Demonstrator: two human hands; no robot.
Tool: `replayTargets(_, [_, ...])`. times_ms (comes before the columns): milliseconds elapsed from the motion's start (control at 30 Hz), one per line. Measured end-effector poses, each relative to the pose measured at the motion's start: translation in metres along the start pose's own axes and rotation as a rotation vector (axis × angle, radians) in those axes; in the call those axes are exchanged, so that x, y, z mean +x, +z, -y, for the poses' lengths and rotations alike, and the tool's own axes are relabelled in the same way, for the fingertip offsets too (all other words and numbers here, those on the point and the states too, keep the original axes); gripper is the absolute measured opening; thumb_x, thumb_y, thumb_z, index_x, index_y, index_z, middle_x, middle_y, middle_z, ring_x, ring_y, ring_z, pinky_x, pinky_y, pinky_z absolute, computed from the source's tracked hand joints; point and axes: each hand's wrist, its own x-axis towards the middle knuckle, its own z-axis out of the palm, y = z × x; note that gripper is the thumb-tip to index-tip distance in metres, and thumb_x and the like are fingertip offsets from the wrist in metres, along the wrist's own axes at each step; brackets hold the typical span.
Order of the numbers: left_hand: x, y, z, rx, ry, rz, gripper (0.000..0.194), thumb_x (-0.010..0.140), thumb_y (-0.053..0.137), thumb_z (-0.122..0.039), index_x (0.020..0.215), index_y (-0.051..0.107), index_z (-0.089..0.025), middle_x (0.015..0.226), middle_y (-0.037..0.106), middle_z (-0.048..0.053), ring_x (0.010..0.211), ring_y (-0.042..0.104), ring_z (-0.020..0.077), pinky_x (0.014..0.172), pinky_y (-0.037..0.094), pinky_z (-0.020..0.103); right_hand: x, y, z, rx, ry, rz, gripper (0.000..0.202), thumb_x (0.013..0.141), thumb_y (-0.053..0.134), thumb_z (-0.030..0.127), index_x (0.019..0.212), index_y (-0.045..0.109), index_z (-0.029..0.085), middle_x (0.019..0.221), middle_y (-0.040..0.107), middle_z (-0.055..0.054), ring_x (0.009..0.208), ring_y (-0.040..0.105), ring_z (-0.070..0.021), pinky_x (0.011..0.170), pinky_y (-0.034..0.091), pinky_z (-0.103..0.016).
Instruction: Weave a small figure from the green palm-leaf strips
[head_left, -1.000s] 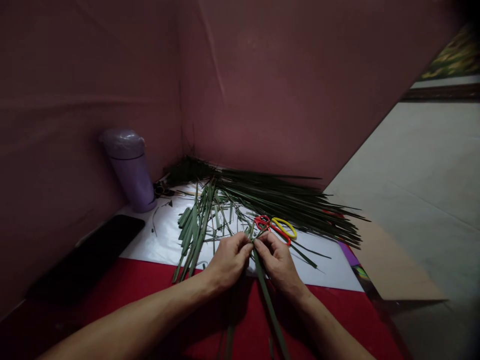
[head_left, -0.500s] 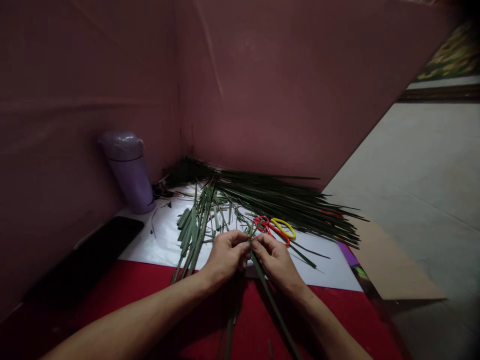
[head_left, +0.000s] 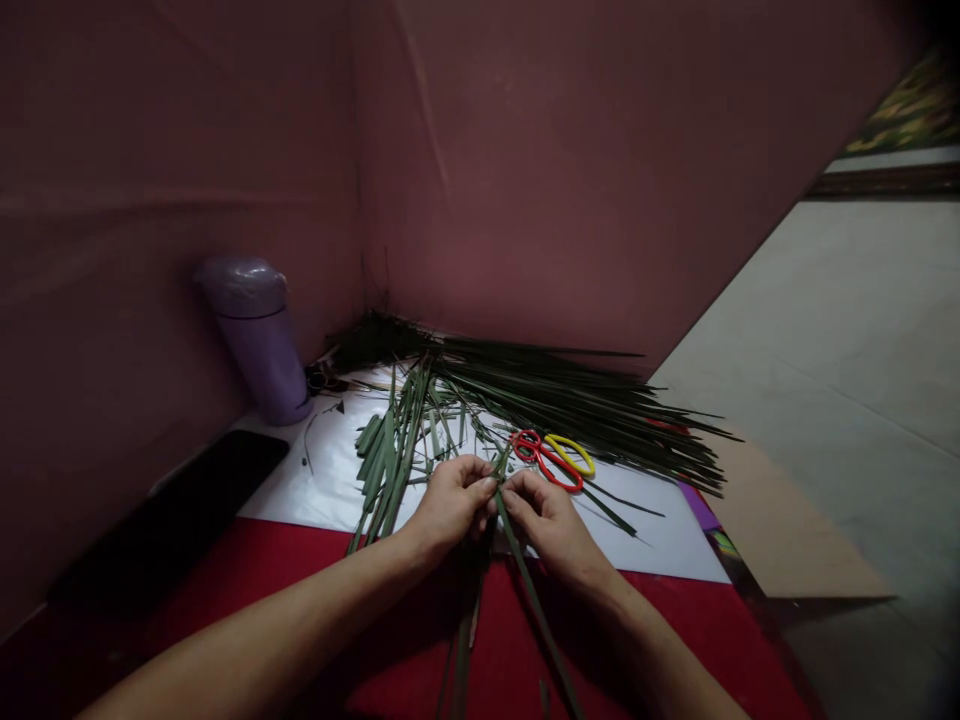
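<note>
Over the front edge of the white sheet [head_left: 645, 535], my left hand [head_left: 454, 503] pinches green leaf strips between thumb and fingers. My right hand [head_left: 545, 512] is closed close beside it, fingertips on the same leaf strips [head_left: 529, 580]. Their long ends trail down toward me over the red cloth, and short tips stick up between my hands. My fingers hide the point where the strips meet. Just beyond my right hand lie scissors with red handles [head_left: 559, 470], next to a yellow handle loop [head_left: 574, 455].
A pile of long dark green leaves [head_left: 570, 390] lies along the wall. Cut leaf pieces [head_left: 382, 455] are left of my hands. A purple tumbler [head_left: 262, 350] and a black flat object [head_left: 180, 510] stand and lie at left. Brown cardboard [head_left: 795, 530] is at right.
My hands have shifted very slightly, with a small gap opening between the fingertips. The trailing strip has swung a little to the left. The view has moved slightly.
</note>
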Motion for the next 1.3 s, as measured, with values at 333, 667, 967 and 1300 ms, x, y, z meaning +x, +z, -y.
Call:
replayTargets(333, [0.001, 0.002, 0.009, 0.02, -0.014, -0.018, 0.014, 0.071, 0.05, -0.029, 0.069, 0.044, -0.017, 0.045, 0.045, -0.007, 0.03, 0.038, 0.0052, 0.029, 0.029, 0.016, -0.004, 0.004, 0.006, -0.227, -0.134, -0.045, 0.018, 0.085, 0.039, 0.02, 0.069, 0.047, 0.019, 0.065, 0.053, 0.002, 0.061, 0.047, -0.0117, 0.057, 0.037, -0.022])
replayTargets(667, [0.004, -0.002, 0.003, -0.068, -0.076, 0.06, 0.019, 0.066, 0.057, -0.029, 0.071, 0.045, -0.015, 0.048, 0.05, -0.005, 0.032, 0.041, 0.0055, 0.032, 0.034, 0.018, -0.005, 0.005, 0.008, -0.162, -0.14, -0.05, 0.018, 0.085, 0.039, 0.018, 0.069, 0.048, 0.019, 0.065, 0.058, 0.002, 0.061, 0.052, -0.0121, 0.059, 0.039, -0.022])
replayTargets(967, [0.004, -0.006, -0.002, -0.102, -0.113, 0.124, 0.025, 0.061, 0.064, -0.03, 0.072, 0.047, -0.014, 0.051, 0.05, -0.004, 0.037, 0.044, 0.0061, 0.037, 0.038, 0.019, -0.004, 0.003, 0.006, -0.283, -0.165, -0.09, 0.018, 0.084, 0.039, 0.019, 0.069, 0.047, 0.02, 0.064, 0.056, 0.001, 0.061, 0.05, -0.0137, 0.058, 0.038, -0.024])
replayTargets(1300, [0.004, -0.007, -0.002, 0.02, -0.23, 0.077, 0.021, 0.066, 0.059, -0.03, 0.06, 0.048, -0.013, 0.041, 0.049, -0.003, 0.032, 0.043, 0.0067, 0.035, 0.035, 0.019, -0.007, 0.007, 0.0, -0.519, -0.169, -0.145, 0.018, 0.083, 0.039, 0.019, 0.068, 0.046, 0.021, 0.062, 0.055, 0.0, 0.056, 0.047, -0.0143, 0.053, 0.032, -0.024])
